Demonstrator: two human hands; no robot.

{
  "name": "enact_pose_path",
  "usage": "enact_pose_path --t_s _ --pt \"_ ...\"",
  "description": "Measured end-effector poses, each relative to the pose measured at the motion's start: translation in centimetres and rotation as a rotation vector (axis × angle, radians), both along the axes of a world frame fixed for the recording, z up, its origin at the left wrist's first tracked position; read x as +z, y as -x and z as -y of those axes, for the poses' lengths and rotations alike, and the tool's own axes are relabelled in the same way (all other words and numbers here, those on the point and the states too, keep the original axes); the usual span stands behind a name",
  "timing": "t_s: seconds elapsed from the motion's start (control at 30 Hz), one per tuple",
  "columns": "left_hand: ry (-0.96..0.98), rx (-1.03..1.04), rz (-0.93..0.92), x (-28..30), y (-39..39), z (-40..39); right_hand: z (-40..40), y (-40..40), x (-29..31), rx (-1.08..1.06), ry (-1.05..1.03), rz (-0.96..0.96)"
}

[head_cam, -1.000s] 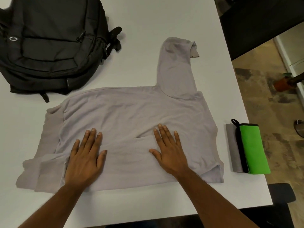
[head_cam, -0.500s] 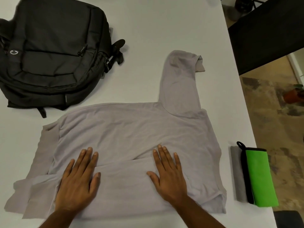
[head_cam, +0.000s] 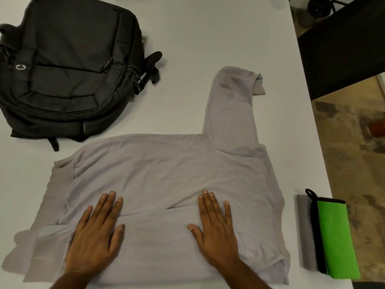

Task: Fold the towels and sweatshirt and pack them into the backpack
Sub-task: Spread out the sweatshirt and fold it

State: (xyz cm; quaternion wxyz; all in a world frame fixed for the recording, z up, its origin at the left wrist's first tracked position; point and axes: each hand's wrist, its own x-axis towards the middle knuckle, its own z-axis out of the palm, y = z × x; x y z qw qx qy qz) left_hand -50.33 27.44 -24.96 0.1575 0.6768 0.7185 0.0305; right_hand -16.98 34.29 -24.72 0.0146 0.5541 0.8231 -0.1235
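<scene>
Hands flat on the sweatshirt

Backpack [head_cam: 68, 67] comes first, at the far left of the white table [head_cam: 208, 32]. It is black and lies flat with its zips shut, as far as I can see. A strap sticks out from its right side. I see the backpack sitting apart from the sweatshirt, with a strip of bare table between them.

Next I see the sweatshirt [head_cam: 166, 170]. It is light grey and spread out across the near middle of the table. One sleeve is folded over along the near edge. The other sleeve points away from me, up toward the far side, with its cuff turned over at the tip.

My left hand [head_cam: 95, 236] lies flat on the folded sleeve, near the left end. Its fingers are straight and close together, and the thumb sticks out to the side. My right hand [head_cam: 216, 232] lies flat on the same fold, more to the right. Its fingers are straight too and a little spread, with the thumb out. Both palms press down on the cloth. Neither hand holds anything.

Last, at the near right corner of the table, I see the towels [head_cam: 329, 236]. They are folded and stacked, grey under, then black, with green on top. They lie just beside the sweatshirt, not touching it.
</scene>
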Motion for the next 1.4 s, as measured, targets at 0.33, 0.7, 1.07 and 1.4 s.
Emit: enact_pose_path --t_s 0.33,0.7,1.07,1.4 --pt "-0.066 0.024 0.002 0.6 -1.6 0.0 -0.1 -2.4 0.4 -0.191 0.012 0.039" --pt "-0.075 -0.069 -0.016 0.1 -1.1 1.8 1.2 -1.4 0.0 -0.06 -0.008 0.042" --pt "-0.071 0.063 0.071 0.5 -2.6 -2.7 -1.1 -4.5 0.5 -0.235 0.0 0.015" --pt "-0.06 0.055 0.006 -1.5 -6.8 -13.6 -16.0 -2.1 1.7 -0.371 -0.13 -0.137"
